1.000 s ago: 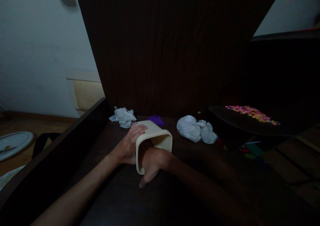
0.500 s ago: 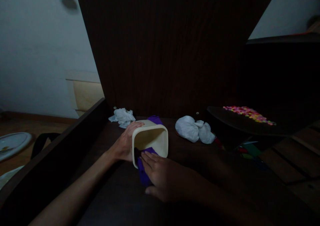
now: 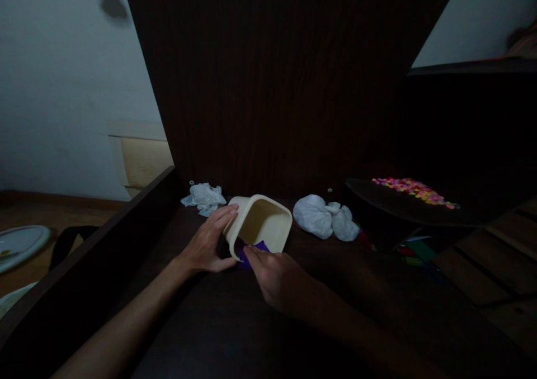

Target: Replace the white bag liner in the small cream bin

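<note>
A cream plastic container lies tipped on its side on the dark wooden surface, its opening facing me and slanted. My left hand grips it from the left, fingers along the outer wall and thumb low near the rim. A purple cloth is bunched at the container's lower rim, partly inside. My right hand holds this cloth, pressing it against the inner edge with its fingers together. Part of the cloth is hidden behind the fingers.
Behind the container stands a dark wooden panel. Crumpled white plastic lies to the left, a knotted white plastic bag to the right. Small pink and yellow pieces sit on a dark ledge. A raised board edges the left side.
The container has turned so its opening slants more to the right. My right hand has closed more around the cloth and moved slightly up. Purple fabric behind the container no longer shows.
</note>
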Available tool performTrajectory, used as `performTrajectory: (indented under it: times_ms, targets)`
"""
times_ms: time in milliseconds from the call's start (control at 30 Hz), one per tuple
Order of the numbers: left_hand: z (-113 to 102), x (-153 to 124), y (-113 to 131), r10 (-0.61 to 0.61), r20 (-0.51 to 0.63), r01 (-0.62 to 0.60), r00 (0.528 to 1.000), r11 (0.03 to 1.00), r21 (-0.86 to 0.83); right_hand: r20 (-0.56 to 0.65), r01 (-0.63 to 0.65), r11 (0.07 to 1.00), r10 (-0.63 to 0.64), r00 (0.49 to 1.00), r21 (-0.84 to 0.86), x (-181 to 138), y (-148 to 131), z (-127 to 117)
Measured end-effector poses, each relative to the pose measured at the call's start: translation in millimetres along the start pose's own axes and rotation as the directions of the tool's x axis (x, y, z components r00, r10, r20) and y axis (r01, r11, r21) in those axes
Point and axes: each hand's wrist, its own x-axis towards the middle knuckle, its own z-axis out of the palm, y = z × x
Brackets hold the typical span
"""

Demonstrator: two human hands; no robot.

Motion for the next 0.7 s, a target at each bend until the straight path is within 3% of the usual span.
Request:
performTrajectory:
  times_ms: [133, 267, 467, 567, 700]
  targets:
    - [3, -1, 4, -0.008, -0.027, 0.010, 1.000, 0.998, 0.067, -0.024, -0.083, 0.976, 0.090, 0.996, 0.204, 4, 1, -3]
    - [11, -2, 5, -0.012, 0.008, 0.012, 1.000, 0.999, 0.034, 0.004, -0.172, 0.945, 0.178, 0.984, 0.279, 10, -6, -5]
    - [19, -8, -1, 0.017, 0.010, -0.017, 1.000, 1.000, 0.022, 0.051, -0.053, 0.939, 0.038, 0.998, 0.341, 8, -16, -5]
    - [19, -9, -5, 0.020, -0.036, -0.019, 0.999, 0.999, 0.037, 0.095, -0.010, 0.950, -0.020, 0.995, 0.312, 4, -15, -7]
    - [18, -8, -6, 0.035, -0.005, -0.035, 0.999, 0.999, 0.010, 0.083, 0.080, 0.969, -0.102, 0.991, 0.236, 2, -8, -5]
